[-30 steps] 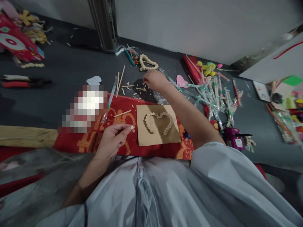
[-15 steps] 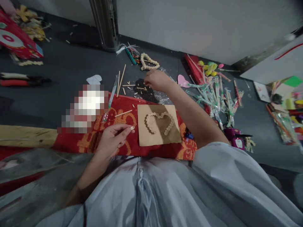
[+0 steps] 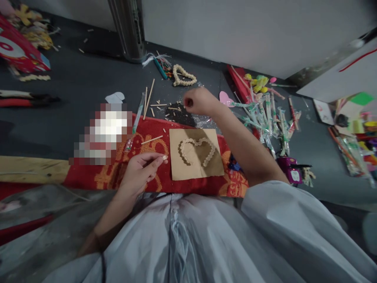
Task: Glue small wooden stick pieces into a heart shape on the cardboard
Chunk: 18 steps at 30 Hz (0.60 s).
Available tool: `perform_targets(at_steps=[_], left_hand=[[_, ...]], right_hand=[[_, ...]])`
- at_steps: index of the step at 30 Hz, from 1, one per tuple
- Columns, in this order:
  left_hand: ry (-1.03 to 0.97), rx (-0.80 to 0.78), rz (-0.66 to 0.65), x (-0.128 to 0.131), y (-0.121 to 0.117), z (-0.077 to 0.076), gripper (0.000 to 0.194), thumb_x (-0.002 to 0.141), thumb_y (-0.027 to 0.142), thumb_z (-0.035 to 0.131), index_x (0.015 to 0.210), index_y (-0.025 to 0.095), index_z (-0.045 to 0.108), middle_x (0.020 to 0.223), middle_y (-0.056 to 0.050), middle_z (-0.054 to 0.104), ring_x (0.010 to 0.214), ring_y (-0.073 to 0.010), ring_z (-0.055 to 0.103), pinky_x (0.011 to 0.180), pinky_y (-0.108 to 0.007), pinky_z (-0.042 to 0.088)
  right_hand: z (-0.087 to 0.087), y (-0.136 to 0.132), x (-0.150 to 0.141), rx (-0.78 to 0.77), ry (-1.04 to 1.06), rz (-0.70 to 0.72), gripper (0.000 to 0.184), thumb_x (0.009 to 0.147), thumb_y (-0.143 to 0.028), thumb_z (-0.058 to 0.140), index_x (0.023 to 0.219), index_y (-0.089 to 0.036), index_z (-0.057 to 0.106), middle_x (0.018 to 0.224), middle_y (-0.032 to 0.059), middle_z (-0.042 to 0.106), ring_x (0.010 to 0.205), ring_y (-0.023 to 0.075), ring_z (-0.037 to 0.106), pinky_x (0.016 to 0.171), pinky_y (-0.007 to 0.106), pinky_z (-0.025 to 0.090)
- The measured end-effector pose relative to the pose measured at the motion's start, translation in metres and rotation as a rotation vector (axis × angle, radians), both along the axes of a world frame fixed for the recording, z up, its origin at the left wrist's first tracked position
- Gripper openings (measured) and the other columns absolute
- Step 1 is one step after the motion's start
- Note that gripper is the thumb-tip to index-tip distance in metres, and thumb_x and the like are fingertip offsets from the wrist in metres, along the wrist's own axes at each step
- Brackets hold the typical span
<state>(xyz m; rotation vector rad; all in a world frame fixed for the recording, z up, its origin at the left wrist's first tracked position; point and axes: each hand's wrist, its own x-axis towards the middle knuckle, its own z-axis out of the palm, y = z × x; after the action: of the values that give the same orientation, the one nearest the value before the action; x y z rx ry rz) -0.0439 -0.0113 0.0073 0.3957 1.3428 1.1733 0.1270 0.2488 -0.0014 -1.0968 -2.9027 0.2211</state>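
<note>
A tan cardboard square (image 3: 176, 171) lies on a red patterned cloth (image 3: 100, 175) and carries a heart outline of small pale pieces (image 3: 196, 151). My left hand (image 3: 141, 173) rests on the cloth left of the card, fingers pinched on a small pale piece. My right hand (image 3: 200, 101) is curled into a loose fist, lifted above a dark patch strewn with cut stick bits (image 3: 176, 112) beyond the card; what it holds is hidden.
A finished pale heart (image 3: 183, 76) lies near a metal pole (image 3: 126, 29). Loose wooden sticks (image 3: 149, 98), wrapped chopsticks (image 3: 265, 114), a pink paper heart (image 3: 224, 98) and a purple punch (image 3: 290, 171) lie around. A wooden board (image 3: 32, 169) runs at left.
My right hand has lifted off the pile of stick bits and drawn slightly right, closing into a fist. My left hand has stayed put.
</note>
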Motion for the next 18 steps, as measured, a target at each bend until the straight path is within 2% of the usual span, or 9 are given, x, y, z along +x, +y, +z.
perform_targets(at_steps=[6,9,12,15,18], left_hand=[[0.023,0.071,-0.028,0.003,0.006,0.001,0.032,0.051,0.035,0.092,0.071,0.016,0.074,0.068,-0.006,0.073,0.037,-0.0020,0.036,0.035,-0.016,0.020],[0.059,0.151,-0.020,0.006,0.013,0.001,0.028,0.056,0.035,0.090,0.073,0.017,0.076,0.069,-0.005,0.074,0.037,-0.0023,0.036,0.035,-0.017,0.020],[0.072,0.222,0.007,0.012,0.020,0.004,0.025,0.057,0.034,0.089,0.073,0.018,0.077,0.069,-0.005,0.074,0.037,-0.0024,0.035,0.035,-0.018,0.021],[0.073,0.268,0.025,0.019,0.025,0.008,0.022,0.059,0.034,0.088,0.072,0.020,0.077,0.071,-0.005,0.075,0.037,-0.0030,0.036,0.034,-0.019,0.021],[0.071,0.301,0.030,0.025,0.027,0.014,0.020,0.060,0.034,0.088,0.071,0.021,0.077,0.071,-0.005,0.075,0.037,-0.0032,0.037,0.034,-0.019,0.022]], right_hand=[[-0.002,-0.030,0.017,-0.279,0.459,-0.020,0.018,0.077,-0.016,0.064,0.093,-0.015,0.071,0.084,0.0048,0.073,0.075,0.0147,0.063,0.074,0.030,0.052],[-0.001,-0.054,0.021,-0.420,0.712,0.002,0.018,0.079,-0.029,0.072,0.091,-0.016,0.070,0.085,0.0040,0.073,0.078,0.0137,0.064,0.075,0.030,0.055],[0.006,-0.081,0.021,-0.560,0.890,0.017,0.032,0.079,-0.045,0.078,0.091,-0.017,0.071,0.086,0.0034,0.073,0.078,0.0120,0.065,0.075,0.028,0.058],[0.015,-0.106,0.021,-0.599,0.998,0.006,0.035,0.078,-0.050,0.079,0.090,-0.018,0.071,0.086,0.0032,0.073,0.078,0.0117,0.067,0.076,0.027,0.060],[0.023,-0.125,0.021,-0.559,1.056,-0.004,0.035,0.078,-0.051,0.080,0.089,-0.018,0.071,0.086,0.0024,0.073,0.077,0.0116,0.067,0.075,0.027,0.060]])
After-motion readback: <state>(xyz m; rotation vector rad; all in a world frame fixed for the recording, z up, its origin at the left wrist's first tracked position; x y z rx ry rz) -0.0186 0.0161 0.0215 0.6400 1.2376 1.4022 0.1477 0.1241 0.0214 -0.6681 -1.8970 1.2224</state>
